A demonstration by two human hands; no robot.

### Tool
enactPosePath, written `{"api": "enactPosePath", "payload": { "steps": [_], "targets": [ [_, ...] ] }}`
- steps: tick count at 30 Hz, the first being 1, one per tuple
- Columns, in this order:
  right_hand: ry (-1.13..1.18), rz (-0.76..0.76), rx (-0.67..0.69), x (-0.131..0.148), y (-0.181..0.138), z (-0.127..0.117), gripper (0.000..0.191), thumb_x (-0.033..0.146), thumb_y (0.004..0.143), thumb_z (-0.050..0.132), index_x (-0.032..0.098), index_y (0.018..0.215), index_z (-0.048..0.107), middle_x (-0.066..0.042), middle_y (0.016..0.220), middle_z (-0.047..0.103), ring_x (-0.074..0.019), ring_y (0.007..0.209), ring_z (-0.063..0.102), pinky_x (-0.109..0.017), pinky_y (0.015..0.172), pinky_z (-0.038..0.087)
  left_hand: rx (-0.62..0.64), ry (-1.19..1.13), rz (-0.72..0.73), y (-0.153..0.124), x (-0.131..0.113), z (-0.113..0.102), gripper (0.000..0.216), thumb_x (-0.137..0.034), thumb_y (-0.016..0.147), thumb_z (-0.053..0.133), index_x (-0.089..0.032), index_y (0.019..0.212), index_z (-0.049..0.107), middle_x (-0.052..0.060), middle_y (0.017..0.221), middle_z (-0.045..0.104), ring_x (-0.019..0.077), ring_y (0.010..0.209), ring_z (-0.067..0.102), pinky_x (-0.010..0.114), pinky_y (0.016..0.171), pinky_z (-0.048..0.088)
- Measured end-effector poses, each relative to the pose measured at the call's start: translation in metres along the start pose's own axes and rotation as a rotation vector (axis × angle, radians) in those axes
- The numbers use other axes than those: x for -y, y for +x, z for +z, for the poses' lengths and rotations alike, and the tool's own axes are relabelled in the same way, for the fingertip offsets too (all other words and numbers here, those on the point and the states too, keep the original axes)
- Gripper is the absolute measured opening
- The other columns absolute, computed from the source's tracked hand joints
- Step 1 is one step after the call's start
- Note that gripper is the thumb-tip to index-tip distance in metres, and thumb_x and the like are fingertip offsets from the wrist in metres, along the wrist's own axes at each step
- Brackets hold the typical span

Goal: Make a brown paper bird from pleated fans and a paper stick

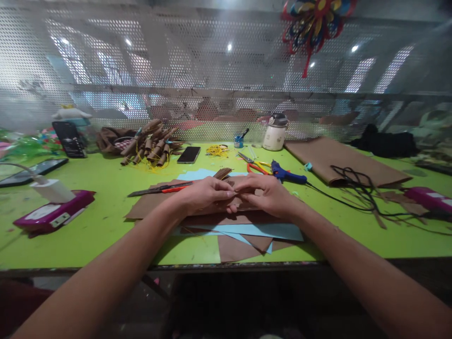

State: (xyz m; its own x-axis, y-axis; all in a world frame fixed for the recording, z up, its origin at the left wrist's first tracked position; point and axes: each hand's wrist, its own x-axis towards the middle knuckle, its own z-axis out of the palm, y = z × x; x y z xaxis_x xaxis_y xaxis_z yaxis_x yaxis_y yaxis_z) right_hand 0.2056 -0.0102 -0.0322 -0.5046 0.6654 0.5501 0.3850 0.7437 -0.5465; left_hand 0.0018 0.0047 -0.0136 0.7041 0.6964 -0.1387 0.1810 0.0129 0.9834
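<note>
While your forearms are extending over the near edge of the bright green counter (109, 188), your two hands are meeting above the middle of a loose stack of flat brown paper sheets (148, 205). Your left hand (216, 194) is pinching with thumb and fingertips, and your right hand (251, 192) is pinching just beside it; between them they seem to be gripping a small brown paper piece (238, 194), mostly hidden by your fingers, so its exact shape is impossible to tell. You are probably using both pinches because something so small is needing support from either side.

Pale blue sheets (261, 230) are showing under the brown ones, and the pile is likely serving as your working surface. Behind your left hand, a brown ribbed paper bundle (223, 174) is sticking up, while a long dark tool with red edges (165, 189) is lying across the stack, presumably for easy reach. Beyond your right hand, a dark blue glue gun (287, 175) is lying on the counter, its black cord trailing rightward, perhaps to stay out of your way. Farther back, brown paper rolls (155, 148) are sitting heaped among yellow strands (150, 165), apparently set aside to leave you room.
</note>
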Motion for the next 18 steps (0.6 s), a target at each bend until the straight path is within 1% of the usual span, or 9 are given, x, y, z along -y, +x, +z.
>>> {"api": "enactPosePath", "payload": {
  "steps": [2, 4, 6, 8, 10, 13, 18],
  "targets": [
    [0.067, 0.102, 0.015, -0.0005, 0.0001, -0.0026, 0.026, 0.017, 0.078, 0.058, 0.021, 0.102, 0.067, -0.005, 0.097, 0.067, -0.0183, 0.087, 0.060, -0.029, 0.076, 0.046, -0.030, 0.130, 0.032, -0.0001, -0.0023, -0.0003, 0.023, -0.035, 0.079, 0.060, -0.016, 0.086, 0.070, 0.009, 0.076, 0.070, 0.0190, 0.071, 0.064, 0.033, 0.073, 0.048],
    [0.095, 0.205, 0.041, -0.0007, 0.0003, -0.0050, 0.024, 0.020, 0.076, 0.060, 0.020, 0.098, 0.068, -0.004, 0.094, 0.068, -0.0183, 0.082, 0.060, -0.028, 0.070, 0.046, -0.061, 0.264, 0.098, 0.0004, -0.0032, -0.0006, 0.025, -0.036, 0.080, 0.058, -0.017, 0.088, 0.070, 0.008, 0.076, 0.070, 0.0188, 0.072, 0.064, 0.031, 0.071, 0.047],
    [0.088, 0.290, 0.048, -0.0003, 0.0005, -0.0059, 0.019, 0.026, 0.075, 0.061, 0.019, 0.091, 0.069, -0.003, 0.084, 0.068, -0.0166, 0.072, 0.059, -0.026, 0.062, 0.043, -0.091, 0.379, 0.165, 0.0013, -0.0026, -0.0004, 0.027, -0.038, 0.081, 0.055, -0.017, 0.088, 0.070, 0.007, 0.077, 0.070, 0.0185, 0.072, 0.064, 0.029, 0.070, 0.047],
    [0.065, 0.340, 0.009, 0.0000, 0.0009, -0.0051, 0.019, 0.032, 0.075, 0.062, 0.017, 0.083, 0.070, -0.003, 0.075, 0.066, -0.0146, 0.064, 0.055, -0.025, 0.056, 0.040, -0.127, 0.467, 0.204, 0.0025, -0.0012, 0.0006, 0.028, -0.037, 0.083, 0.052, -0.016, 0.088, 0.069, 0.006, 0.076, 0.070, 0.0179, 0.070, 0.063, 0.027, 0.065, 0.046],
    [0.055, 0.357, -0.036, -0.0004, 0.0014, -0.0035, 0.020, 0.034, 0.075, 0.062, 0.017, 0.078, 0.069, -0.002, 0.070, 0.064, -0.0136, 0.062, 0.053, -0.024, 0.054, 0.038, -0.165, 0.558, 0.236, 0.0037, 0.0001, 0.0024, 0.027, -0.036, 0.084, 0.050, -0.017, 0.090, 0.069, 0.005, 0.075, 0.069, 0.0166, 0.067, 0.063, 0.025, 0.060, 0.045],
    [0.115, 0.348, -0.064, -0.0026, 0.0022, -0.0029, 0.017, 0.032, 0.075, 0.062, 0.016, 0.076, 0.069, -0.003, 0.069, 0.064, -0.0132, 0.063, 0.053, -0.025, 0.057, 0.040, -0.223, 0.685, 0.295, 0.0052, 0.0014, 0.0054, 0.023, -0.033, 0.084, 0.051, -0.018, 0.088, 0.068, 0.003, 0.072, 0.068, 0.0144, 0.063, 0.061, 0.024, 0.057, 0.043],
    [0.177, 0.301, -0.075, -0.0064, 0.0030, -0.0078, 0.014, 0.028, 0.074, 0.064, 0.016, 0.077, 0.068, -0.002, 0.068, 0.063, -0.0120, 0.062, 0.053, -0.025, 0.058, 0.041, -0.289, 0.753, 0.344, 0.0062, 0.0034, 0.0079, 0.018, -0.028, 0.083, 0.053, -0.018, 0.089, 0.066, 0.003, 0.073, 0.069, 0.0145, 0.064, 0.061, 0.024, 0.058, 0.043]
  ]
}}
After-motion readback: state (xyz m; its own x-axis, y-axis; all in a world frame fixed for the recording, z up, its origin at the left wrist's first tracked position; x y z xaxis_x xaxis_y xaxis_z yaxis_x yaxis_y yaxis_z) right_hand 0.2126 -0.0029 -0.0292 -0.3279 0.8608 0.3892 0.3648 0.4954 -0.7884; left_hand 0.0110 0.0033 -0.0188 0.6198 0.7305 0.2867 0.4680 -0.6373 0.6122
